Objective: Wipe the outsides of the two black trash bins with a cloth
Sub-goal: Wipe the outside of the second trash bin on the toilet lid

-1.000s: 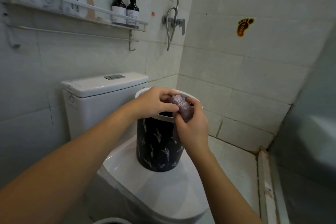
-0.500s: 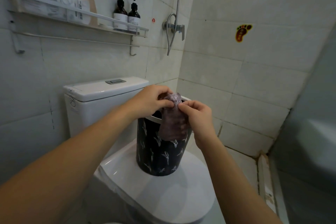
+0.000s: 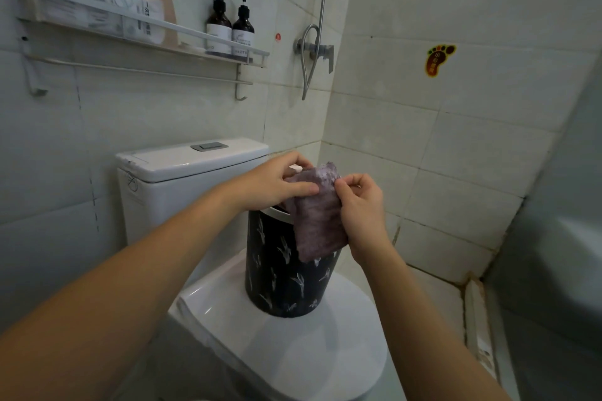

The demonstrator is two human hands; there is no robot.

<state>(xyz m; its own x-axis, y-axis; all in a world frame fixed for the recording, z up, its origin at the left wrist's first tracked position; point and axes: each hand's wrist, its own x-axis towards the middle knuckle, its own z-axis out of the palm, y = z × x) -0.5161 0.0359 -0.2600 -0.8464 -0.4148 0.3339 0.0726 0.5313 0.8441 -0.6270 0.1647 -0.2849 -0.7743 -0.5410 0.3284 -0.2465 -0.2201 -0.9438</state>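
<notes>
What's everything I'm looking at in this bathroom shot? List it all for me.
bin: 1, black with white print and a white rim, upright on the closed toilet lid
cloth: 1, purple, held above the bin, hanging down over its rim
toilet: 1, white, lid closed, cistern behind it
flush button: 1, grey, on the cistern top
pump bottles: 2, dark brown, right end of the wall shelf
packets: several, pale, left on the shelf
shelf: 1, white, with a rail below
shower valve: 1, metal, in the corner
foot sticker: 1, yellow and brown, right wall
left hand: 1, pinches the cloth's top
right hand: 1, pinches the cloth's right edge
</notes>
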